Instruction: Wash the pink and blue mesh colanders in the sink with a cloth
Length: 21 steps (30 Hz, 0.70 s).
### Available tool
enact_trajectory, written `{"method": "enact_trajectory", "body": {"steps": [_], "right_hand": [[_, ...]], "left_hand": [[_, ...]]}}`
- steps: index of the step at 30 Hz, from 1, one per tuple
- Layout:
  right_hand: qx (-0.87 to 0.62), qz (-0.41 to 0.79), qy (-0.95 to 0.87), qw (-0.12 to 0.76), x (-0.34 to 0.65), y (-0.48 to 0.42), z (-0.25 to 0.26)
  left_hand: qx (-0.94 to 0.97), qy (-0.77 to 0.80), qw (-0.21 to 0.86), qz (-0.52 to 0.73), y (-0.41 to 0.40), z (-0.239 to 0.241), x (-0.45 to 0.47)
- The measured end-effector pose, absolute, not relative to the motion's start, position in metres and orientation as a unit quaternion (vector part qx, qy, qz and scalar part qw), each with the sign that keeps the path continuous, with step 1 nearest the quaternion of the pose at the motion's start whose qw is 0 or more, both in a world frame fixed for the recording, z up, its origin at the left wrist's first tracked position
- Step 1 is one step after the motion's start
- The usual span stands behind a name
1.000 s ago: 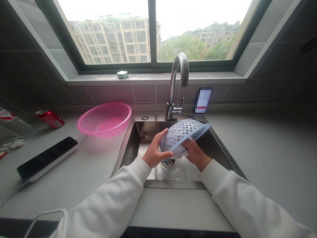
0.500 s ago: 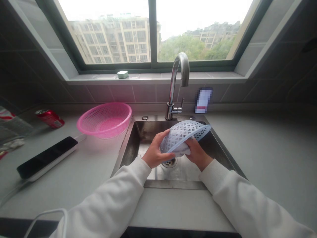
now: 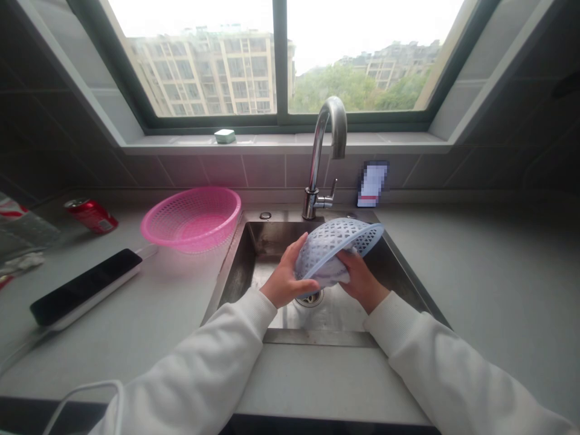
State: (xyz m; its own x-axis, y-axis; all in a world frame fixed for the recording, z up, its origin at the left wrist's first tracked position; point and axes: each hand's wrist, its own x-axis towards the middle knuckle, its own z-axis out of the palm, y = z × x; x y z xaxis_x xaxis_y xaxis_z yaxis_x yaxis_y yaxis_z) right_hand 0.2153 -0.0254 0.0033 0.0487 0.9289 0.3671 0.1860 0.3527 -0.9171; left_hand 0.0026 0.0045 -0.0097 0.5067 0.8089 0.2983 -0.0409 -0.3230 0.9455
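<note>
Over the steel sink (image 3: 238, 272) I hold a pale blue perforated plastic basket (image 3: 333, 244), tilted with its open side facing down and towards my right. My left hand (image 3: 287, 272) grips its outer wall. My right hand (image 3: 362, 281) reaches under the rim and presses a white cloth (image 3: 328, 275) against the inside. Part of the cloth is hidden by the basket. Just below them lies the sink drain (image 3: 310, 299).
A chrome faucet (image 3: 317, 163) rises behind the sink. To the left are a pink plastic basket (image 3: 190, 220), a red can (image 3: 93, 216) lying on its side and a black-topped power strip (image 3: 86, 287). A small soap dish (image 3: 225, 136) stands on the windowsill.
The blue basket has turned slightly in my hands, and its lower rim has shifted left. My left fingers now show more along its outer wall. Both hands remain above the drain.
</note>
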Motion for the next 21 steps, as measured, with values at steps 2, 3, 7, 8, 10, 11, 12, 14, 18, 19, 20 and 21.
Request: {"method": "enact_trajectory", "body": {"steps": [2, 3, 7, 8, 10, 11, 12, 14, 18, 19, 20, 21], "right_hand": [[-0.483, 0.312, -0.585, 0.573, 0.225, -0.024, -0.003], [-0.489, 0.317, -0.570, 0.579, 0.226, -0.023, -0.005], [-0.472, 0.417, -0.523, 0.574, 0.208, -0.021, -0.004], [-0.461, 0.444, -0.511, 0.573, 0.203, -0.021, -0.002], [-0.448, 0.469, -0.501, 0.573, 0.199, -0.021, 0.001], [-0.448, 0.463, -0.503, 0.576, 0.201, -0.021, 0.002], [-0.454, 0.443, -0.514, 0.578, 0.205, -0.021, 0.001], [-0.472, 0.385, -0.544, 0.577, 0.215, -0.022, 0.000], [-0.484, 0.322, -0.595, 0.554, 0.221, -0.025, 0.001], [-0.481, 0.323, -0.606, 0.545, 0.217, -0.027, 0.003], [-0.478, 0.322, -0.617, 0.536, 0.214, -0.028, 0.006], [-0.476, 0.319, -0.626, 0.529, 0.210, -0.029, 0.007]], "left_hand": [[0.695, 0.287, 0.526, 0.397, 0.004, -0.011, 0.002], [0.694, 0.294, 0.527, 0.393, 0.004, -0.011, 0.002], [0.693, 0.301, 0.514, 0.405, 0.004, -0.012, 0.004], [0.692, 0.299, 0.512, 0.412, 0.004, -0.012, 0.005], [0.691, 0.297, 0.505, 0.422, 0.004, -0.011, 0.005], [0.693, 0.299, 0.502, 0.423, 0.004, -0.011, 0.005], [0.695, 0.301, 0.498, 0.422, 0.003, -0.010, 0.005], [0.702, 0.305, 0.490, 0.417, 0.003, -0.009, 0.005], [0.709, 0.299, 0.483, 0.417, 0.003, -0.008, 0.005], [0.709, 0.295, 0.484, 0.420, 0.003, -0.008, 0.005], [0.709, 0.290, 0.484, 0.423, 0.003, -0.009, 0.005], [0.708, 0.286, 0.485, 0.426, 0.004, -0.009, 0.005]]}}
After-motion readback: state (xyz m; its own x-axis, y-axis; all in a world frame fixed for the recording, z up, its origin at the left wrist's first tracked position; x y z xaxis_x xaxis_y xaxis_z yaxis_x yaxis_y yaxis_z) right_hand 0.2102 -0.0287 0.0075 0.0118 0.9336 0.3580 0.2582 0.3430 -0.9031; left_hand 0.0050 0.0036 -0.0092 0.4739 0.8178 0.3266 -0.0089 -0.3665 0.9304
